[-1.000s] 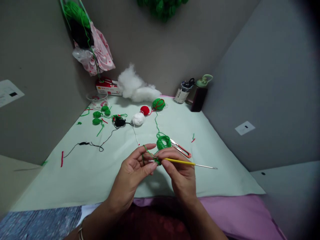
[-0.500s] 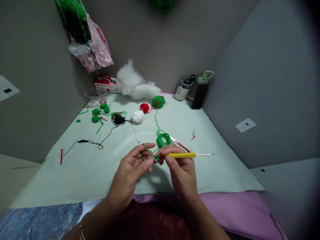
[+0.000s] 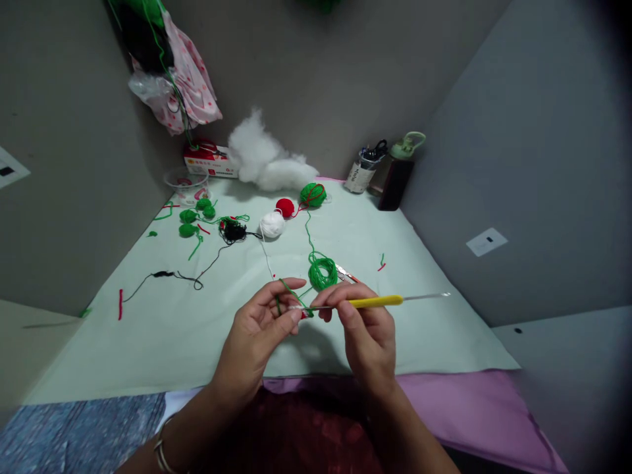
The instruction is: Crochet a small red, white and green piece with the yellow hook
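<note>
Pinched in my left hand (image 3: 264, 329) is a small crochet piece (image 3: 305, 314) in red, white and green, mostly covered by the fingers. Green yarn (image 3: 289, 289) runs over the left forefinger. My right hand (image 3: 368, 329) grips a crochet hook (image 3: 378, 301) by its yellow handle; the thin metal shaft reaches left to the piece, and a second metal end sticks out to the right. Just beyond my hands lies a loose coil of green yarn (image 3: 323, 273), with scissors (image 3: 347, 273) partly hidden behind the right hand.
A white yarn ball (image 3: 272, 225), a red ball (image 3: 285, 208) and a green ball (image 3: 313, 195) sit farther back, before white stuffing (image 3: 271, 158). Black yarn (image 3: 233, 230) and several small green pieces (image 3: 187, 230) lie left. A pen cup (image 3: 359, 175) and a bottle (image 3: 397, 178) stand back right.
My right hand has shifted a little to the right with the hook, whose right end now points slightly upward. The left hand keeps its hold on the crochet piece.
</note>
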`<state>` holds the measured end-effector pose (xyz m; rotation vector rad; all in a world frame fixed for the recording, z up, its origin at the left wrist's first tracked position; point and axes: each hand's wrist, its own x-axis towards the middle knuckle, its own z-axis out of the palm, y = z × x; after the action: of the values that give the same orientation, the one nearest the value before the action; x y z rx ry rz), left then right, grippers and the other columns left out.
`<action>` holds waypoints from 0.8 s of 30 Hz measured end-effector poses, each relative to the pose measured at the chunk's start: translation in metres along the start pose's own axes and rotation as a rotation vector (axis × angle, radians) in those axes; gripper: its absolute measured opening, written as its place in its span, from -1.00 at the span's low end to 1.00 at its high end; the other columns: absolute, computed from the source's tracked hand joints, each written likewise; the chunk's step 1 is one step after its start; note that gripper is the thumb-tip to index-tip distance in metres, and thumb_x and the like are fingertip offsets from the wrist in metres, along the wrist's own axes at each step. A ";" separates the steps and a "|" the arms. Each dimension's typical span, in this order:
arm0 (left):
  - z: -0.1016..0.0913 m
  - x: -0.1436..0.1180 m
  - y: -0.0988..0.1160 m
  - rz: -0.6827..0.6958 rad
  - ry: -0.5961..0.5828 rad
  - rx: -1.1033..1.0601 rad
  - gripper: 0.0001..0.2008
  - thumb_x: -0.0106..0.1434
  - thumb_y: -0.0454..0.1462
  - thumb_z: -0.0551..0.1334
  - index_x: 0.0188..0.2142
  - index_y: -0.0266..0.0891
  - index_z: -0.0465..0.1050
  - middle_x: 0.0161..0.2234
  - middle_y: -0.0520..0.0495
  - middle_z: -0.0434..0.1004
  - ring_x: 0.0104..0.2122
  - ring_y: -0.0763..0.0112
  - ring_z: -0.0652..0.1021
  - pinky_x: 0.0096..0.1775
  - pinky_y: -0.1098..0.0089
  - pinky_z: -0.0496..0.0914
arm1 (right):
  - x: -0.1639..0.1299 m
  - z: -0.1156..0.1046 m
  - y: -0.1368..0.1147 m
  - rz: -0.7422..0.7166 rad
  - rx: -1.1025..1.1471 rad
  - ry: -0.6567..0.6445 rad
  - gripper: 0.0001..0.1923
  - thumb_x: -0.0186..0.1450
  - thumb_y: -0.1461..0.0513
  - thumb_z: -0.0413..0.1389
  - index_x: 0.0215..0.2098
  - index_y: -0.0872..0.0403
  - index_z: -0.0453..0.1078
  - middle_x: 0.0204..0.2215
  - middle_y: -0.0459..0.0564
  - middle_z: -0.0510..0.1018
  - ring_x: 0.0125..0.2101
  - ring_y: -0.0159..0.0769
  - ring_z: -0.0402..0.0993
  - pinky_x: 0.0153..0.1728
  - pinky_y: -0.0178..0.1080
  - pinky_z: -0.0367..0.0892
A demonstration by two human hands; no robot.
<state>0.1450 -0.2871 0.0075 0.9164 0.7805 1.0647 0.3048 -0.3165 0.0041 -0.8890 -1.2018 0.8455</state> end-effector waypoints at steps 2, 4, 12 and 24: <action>-0.001 0.001 -0.001 0.035 0.032 0.045 -0.73 0.26 -0.27 0.44 -0.04 -0.08 0.65 -0.36 0.04 0.47 -0.37 0.49 0.44 -0.27 0.50 0.39 | -0.002 -0.001 -0.004 -0.091 -0.153 -0.043 -0.82 0.50 0.28 0.05 -0.14 -0.03 0.51 -0.24 -0.04 0.62 -0.28 -0.30 0.53 -0.25 -0.21 0.45; 0.000 0.001 -0.001 0.072 0.066 0.100 -0.74 0.25 -0.29 0.44 -0.05 -0.08 0.65 -0.36 0.05 0.48 -0.36 0.49 0.46 -0.25 0.50 0.39 | -0.004 -0.003 -0.007 -0.217 -0.334 -0.121 -0.79 0.49 0.34 0.03 -0.09 -0.03 0.49 -0.23 -0.02 0.63 -0.22 -0.26 0.55 -0.19 -0.17 0.47; 0.005 -0.003 -0.002 -0.002 0.051 -0.076 -0.52 0.19 -0.28 0.50 0.11 -0.13 0.56 -0.33 0.06 0.47 -0.49 0.60 0.38 -0.45 0.57 0.31 | -0.010 -0.001 0.005 -0.674 -0.863 -0.202 -0.43 0.39 0.37 0.19 0.34 -0.01 0.35 -0.11 0.12 0.68 -0.16 -0.10 0.62 -0.21 -0.12 0.54; 0.001 0.004 0.010 -0.223 -0.053 -0.331 -0.62 0.21 -0.34 0.48 0.04 -0.25 0.61 -0.35 0.06 0.46 -0.67 0.83 0.10 -0.61 0.64 0.10 | -0.002 0.003 0.002 -0.010 0.096 0.120 -0.82 0.46 0.23 0.14 -0.21 -0.04 0.61 -0.30 -0.04 0.58 -0.47 -0.37 0.41 -0.46 -0.25 0.36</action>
<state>0.1435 -0.2811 0.0166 0.5605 0.6225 0.9343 0.3010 -0.3173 0.0019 -0.8429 -1.0526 0.8232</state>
